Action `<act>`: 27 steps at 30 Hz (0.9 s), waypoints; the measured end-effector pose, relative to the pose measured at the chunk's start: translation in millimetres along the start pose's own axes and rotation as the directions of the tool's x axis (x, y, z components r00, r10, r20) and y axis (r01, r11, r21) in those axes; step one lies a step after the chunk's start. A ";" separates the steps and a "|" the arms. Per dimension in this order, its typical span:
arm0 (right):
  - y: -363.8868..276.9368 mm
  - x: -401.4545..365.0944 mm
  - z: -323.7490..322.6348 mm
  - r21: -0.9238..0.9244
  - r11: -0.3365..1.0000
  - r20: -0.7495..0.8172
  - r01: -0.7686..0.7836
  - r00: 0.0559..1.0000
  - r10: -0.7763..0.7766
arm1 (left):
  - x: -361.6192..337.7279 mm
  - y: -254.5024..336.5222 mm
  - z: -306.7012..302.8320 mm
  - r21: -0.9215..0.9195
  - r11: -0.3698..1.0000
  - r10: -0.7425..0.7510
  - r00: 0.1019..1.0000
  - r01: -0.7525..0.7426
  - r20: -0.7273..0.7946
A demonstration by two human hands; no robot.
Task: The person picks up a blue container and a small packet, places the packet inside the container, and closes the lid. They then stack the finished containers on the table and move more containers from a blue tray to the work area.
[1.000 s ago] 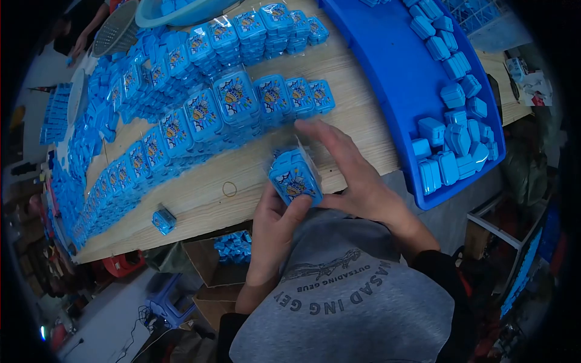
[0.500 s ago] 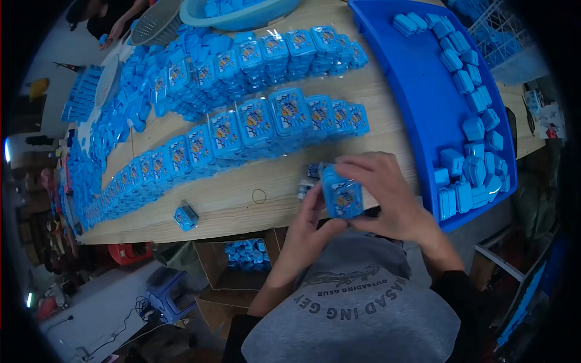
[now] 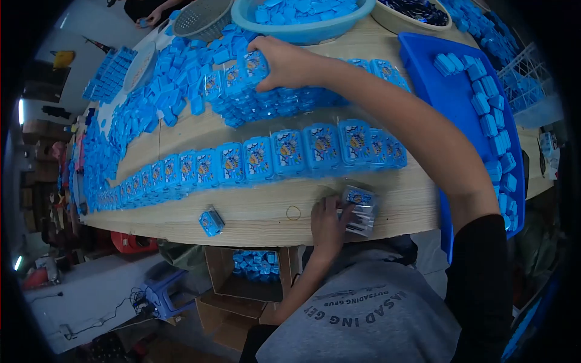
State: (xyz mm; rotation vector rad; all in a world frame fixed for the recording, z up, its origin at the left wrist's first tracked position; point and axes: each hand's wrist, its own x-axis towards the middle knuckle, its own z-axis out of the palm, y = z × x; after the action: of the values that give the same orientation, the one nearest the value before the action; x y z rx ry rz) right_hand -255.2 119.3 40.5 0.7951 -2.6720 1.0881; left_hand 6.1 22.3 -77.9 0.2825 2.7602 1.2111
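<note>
My right hand point(image 3: 278, 65) reaches across the table, closed around a small blue plastic box point(image 3: 256, 68) with a colourful printed lid. It is at the left part of the back stacks of such boxes point(image 3: 284, 103). My left hand point(image 3: 328, 225) is near the table's front edge, its curled fingers gripping the left side of a stack of clear printed packets point(image 3: 361, 210). The front row of printed blue boxes point(image 3: 257, 158) runs between the hands. A single blue box point(image 3: 211, 222) sits apart at the front left, beyond a rubber band point(image 3: 293, 212).
A blue tray point(image 3: 423, 66) with plain blue boxes stands at the right. Loose blue parts point(image 3: 175, 85) cover the left back, near a grey basket point(image 3: 203, 21) and a light-blue basin point(image 3: 302, 33). Below the edge is a cardboard box point(image 3: 221, 272). Another person's hand point(image 3: 151, 19) shows far left.
My right hand has moved from in front of my body to the back stacks with the blue box. My left hand has let go of the box and moved onto the packets. The view has shifted.
</note>
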 end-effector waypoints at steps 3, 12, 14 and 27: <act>6.7 -0.7 7.5 -0.035 0.999 0.002 -0.025 1.000 0.025 | 1.9 0.1 -0.3 -0.122 0.992 0.003 0.996 -0.014 -0.086; 8.4 -17.2 7.2 -0.108 0.994 -0.034 0.026 0.999 -0.030 | 5.5 -4.8 -2.6 -0.175 0.976 0.089 0.970 -0.130 -0.225; 2.0 -32.5 -14.8 -0.150 0.987 -0.091 0.055 0.993 -0.069 | 7.1 -2.8 0.1 -0.222 0.967 0.058 0.960 -0.122 -0.274; -16.3 -391.4 -128.5 -0.454 0.397 -0.441 -0.797 0.589 0.677 | 8.9 4.8 2.2 0.032 0.996 0.088 0.975 -0.083 -0.204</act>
State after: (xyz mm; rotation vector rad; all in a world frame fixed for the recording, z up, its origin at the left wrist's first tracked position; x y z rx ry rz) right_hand 77.7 361.2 16.6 -0.7007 -2.9118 0.2142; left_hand -1.5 29.0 -76.1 0.2977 2.9679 1.2970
